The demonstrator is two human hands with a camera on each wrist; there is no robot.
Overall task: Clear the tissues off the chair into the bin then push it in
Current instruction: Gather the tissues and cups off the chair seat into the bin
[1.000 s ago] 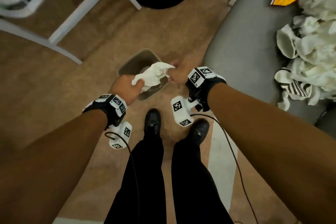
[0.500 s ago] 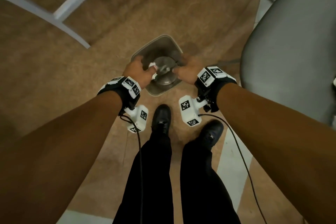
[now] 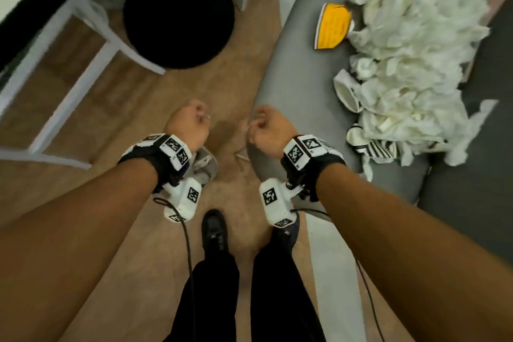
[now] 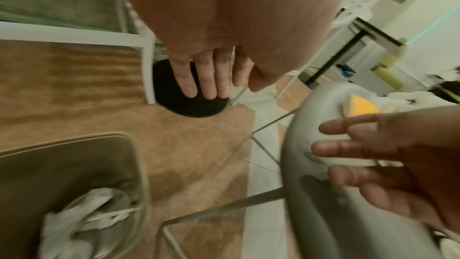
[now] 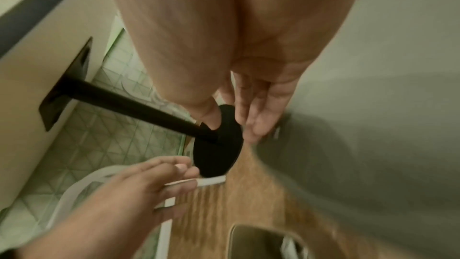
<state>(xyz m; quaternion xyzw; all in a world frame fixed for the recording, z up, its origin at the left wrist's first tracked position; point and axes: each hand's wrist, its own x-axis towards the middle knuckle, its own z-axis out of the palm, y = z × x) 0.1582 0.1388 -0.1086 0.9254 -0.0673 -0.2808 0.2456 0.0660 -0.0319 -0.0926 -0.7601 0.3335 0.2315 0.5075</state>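
Observation:
A big heap of crumpled white tissues [image 3: 410, 69] lies on the grey chair seat [image 3: 299, 69] at the right. The bin [image 3: 206, 162] stands on the floor below my left wrist, mostly hidden by it; in the left wrist view the bin [image 4: 74, 164] has white tissues [image 4: 82, 224] inside. My left hand [image 3: 188, 122] and right hand [image 3: 266, 125] hover side by side above the floor, between the bin and the chair's front edge. Both are empty with relaxed fingers [image 4: 206, 78], [image 5: 259, 111].
A yellow-faced packet [image 3: 333, 28] and striped paper cups [image 3: 372, 147] lie among the tissues. A black round table base [image 3: 179, 15] stands ahead, with a white chair frame [image 3: 91, 44] at the left. My feet [image 3: 213, 230] are just behind the bin on brown floor.
A second ago both hands held a tissue over the bin and lowered it in. Now both hands are empty and raised, and the view has swung toward the chair's heap.

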